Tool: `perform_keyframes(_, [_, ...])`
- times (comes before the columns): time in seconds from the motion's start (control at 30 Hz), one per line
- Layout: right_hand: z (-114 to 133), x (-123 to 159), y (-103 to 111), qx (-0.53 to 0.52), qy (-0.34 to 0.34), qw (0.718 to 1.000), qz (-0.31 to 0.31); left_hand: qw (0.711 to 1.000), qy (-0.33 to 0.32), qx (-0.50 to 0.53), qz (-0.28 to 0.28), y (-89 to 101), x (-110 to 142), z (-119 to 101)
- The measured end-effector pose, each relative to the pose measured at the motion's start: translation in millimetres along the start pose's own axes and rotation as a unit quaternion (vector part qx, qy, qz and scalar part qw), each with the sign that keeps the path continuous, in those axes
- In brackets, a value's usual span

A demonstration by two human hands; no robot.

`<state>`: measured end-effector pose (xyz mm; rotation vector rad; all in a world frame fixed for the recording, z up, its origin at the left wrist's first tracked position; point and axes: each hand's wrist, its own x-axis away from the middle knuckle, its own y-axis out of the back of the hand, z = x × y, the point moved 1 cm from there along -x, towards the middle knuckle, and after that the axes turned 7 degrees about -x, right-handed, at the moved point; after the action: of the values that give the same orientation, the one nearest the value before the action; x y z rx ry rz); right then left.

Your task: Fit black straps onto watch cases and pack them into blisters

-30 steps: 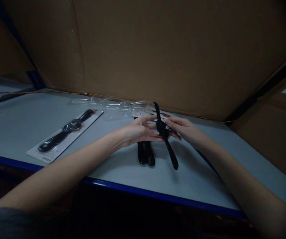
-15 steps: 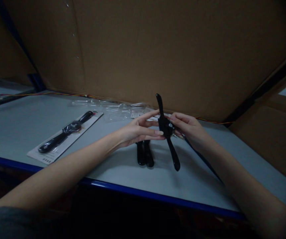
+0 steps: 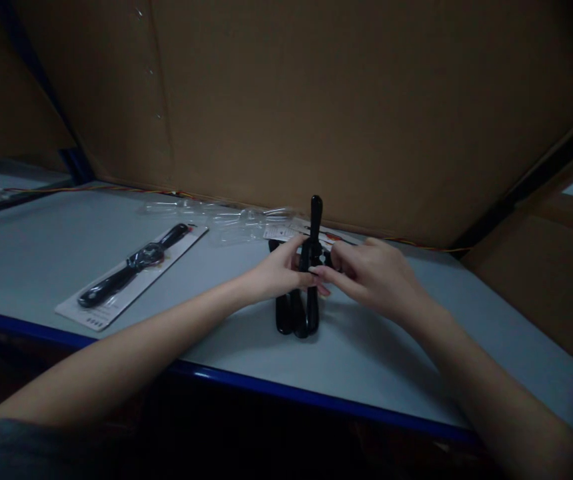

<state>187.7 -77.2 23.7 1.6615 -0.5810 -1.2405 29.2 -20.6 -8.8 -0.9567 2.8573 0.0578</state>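
A black wristwatch (image 3: pixel 312 267) stands nearly upright between both hands above the grey table (image 3: pixel 41 247), its lower strap end touching the watches below. My left hand (image 3: pixel 277 275) pinches its case from the left. My right hand (image 3: pixel 372 275) grips it from the right with closed fingers. Under the hands lie more black watches (image 3: pixel 286 315) side by side on the table.
A packaged black watch on a white card (image 3: pixel 129 272) lies at the left. Clear plastic wrappers (image 3: pixel 216 217) and printed cards (image 3: pixel 286 230) sit at the back by the cardboard wall (image 3: pixel 316 100). The table's blue front edge (image 3: pixel 246 380) runs across.
The held watch has turned from tilted to nearly upright and moved left and down over the lying watches. My right hand has come closer over it.
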Motion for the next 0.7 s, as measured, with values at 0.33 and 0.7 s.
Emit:
perform_keyframes(0.33, [9,-3,-10,0.042,0.083,0.994,0.061,1.000,0.002,-0.021,0.002,-7.1,2,3])
perform_keyframes(0.7, [3,-5,-10,0.025,0.037,0.998,0.037,0.999,-0.007,-0.045,-0.009,-7.3,1,2])
